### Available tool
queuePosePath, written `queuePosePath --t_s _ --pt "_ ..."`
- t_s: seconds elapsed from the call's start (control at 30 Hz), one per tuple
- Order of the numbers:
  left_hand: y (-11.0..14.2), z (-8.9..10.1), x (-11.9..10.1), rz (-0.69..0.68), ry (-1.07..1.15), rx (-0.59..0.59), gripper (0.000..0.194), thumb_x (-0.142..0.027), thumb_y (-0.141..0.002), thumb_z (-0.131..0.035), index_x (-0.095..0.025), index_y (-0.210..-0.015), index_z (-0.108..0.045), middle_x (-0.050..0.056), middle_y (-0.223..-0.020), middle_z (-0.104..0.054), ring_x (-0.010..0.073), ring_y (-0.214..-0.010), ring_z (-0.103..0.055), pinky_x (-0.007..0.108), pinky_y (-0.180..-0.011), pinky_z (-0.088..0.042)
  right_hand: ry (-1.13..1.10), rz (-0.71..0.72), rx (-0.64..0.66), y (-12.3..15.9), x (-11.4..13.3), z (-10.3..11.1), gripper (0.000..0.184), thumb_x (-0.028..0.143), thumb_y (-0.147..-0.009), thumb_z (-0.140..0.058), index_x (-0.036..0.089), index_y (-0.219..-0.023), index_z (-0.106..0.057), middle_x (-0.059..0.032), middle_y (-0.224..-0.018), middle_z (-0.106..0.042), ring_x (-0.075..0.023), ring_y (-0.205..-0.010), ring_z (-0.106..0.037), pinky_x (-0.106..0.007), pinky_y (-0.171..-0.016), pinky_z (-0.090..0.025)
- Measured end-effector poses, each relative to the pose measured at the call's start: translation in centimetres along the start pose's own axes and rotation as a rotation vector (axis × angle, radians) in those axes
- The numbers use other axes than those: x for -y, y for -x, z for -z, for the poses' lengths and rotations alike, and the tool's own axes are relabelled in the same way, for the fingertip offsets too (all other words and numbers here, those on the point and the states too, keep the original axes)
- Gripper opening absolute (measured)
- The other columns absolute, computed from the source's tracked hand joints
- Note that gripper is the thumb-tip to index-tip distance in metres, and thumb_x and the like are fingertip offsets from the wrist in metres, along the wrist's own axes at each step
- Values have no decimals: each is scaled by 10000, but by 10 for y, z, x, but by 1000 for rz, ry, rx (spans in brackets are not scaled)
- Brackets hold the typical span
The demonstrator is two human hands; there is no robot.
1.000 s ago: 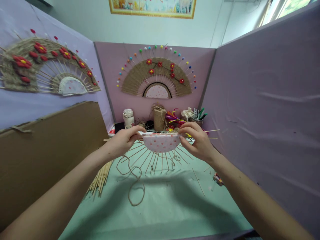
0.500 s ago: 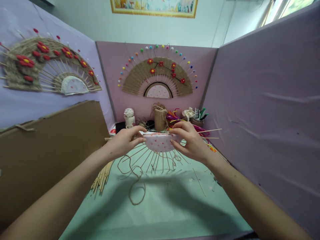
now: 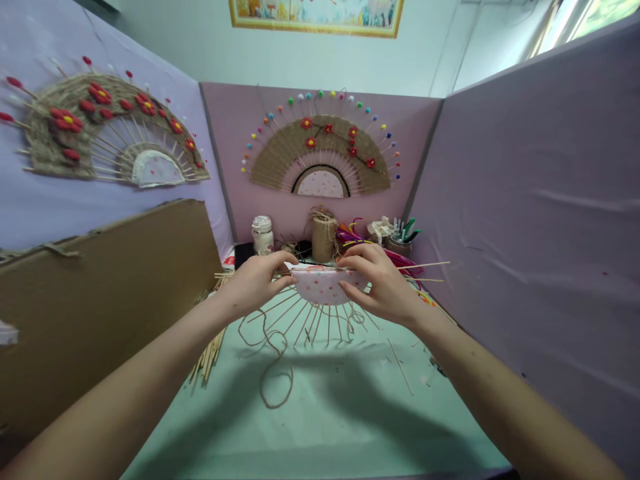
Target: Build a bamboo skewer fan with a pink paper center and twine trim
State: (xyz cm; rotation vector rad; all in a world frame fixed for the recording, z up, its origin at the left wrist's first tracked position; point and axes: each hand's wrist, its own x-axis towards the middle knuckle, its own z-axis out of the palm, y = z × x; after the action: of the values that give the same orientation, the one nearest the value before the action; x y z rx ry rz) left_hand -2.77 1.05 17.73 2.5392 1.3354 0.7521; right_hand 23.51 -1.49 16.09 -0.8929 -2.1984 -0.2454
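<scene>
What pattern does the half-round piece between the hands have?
Pale whitish-pink with scattered reddish dots; the half-round piece shows in the head view.

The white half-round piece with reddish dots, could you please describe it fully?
The white half-round piece with reddish dots looks like paper or cloth. Its straight edge is uppermost, its curve downward, with thin wooden sticks fanning below. It seems raised above the pale green table; the left hand pinches its left end, the right hand its right part, partly covering it.

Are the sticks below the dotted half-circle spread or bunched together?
Spread: the sticks fan out below the dotted half-circle, with green tabletop showing between them.
</scene>
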Motion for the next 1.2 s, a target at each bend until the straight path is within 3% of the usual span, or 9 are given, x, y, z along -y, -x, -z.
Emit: queuePosePath --t_s 0.13,0.33,0.57,1.2 --pt "1 -1 -1 11 -4 -6 251 -375 -856 -581 -223 -1049 -633 28 -886 -718 192 -787 -626 302 -721 -442 22 23 -3 0 1 -2 179 212 -842 -583 208 -1014 -631 -114 -1085 -581 -265 -1039 -520 -469 -913 -461" --pt "0 0 -4 11 -6 -4 244 -364 -856 -581 -213 -1039 -634 31 -876 -721 191 -779 -626 310 -723 -441 0 14 3 -1 4 -5 289 250 -843 -586 209 -1129 -588 -124 -1127 -583 -280 -1070 -518 -467 -911 -462" --pt "0 1 -8 24 -11 1 251 -346 -852 -600 -210 -1060 -628 24 -887 -725 187 -771 -623 298 -700 -421 -75 0 -12 -7 13 -11 512 147 -779 -593 207 -1268 -457 -87 -1093 -653 -263 -1035 -527 -451 -933 -414" --pt "3 1 -8 34 -10 0 255 -357 -855 -597 -223 -1069 -631 8 -892 -724 183 -785 -616 288 -674 -404 8 52 -30 -11 20 -16 527 214 -797 -613 245 -1293 -439 -59 -1088 -680 -279 -1028 -511 -472 -943 -327"
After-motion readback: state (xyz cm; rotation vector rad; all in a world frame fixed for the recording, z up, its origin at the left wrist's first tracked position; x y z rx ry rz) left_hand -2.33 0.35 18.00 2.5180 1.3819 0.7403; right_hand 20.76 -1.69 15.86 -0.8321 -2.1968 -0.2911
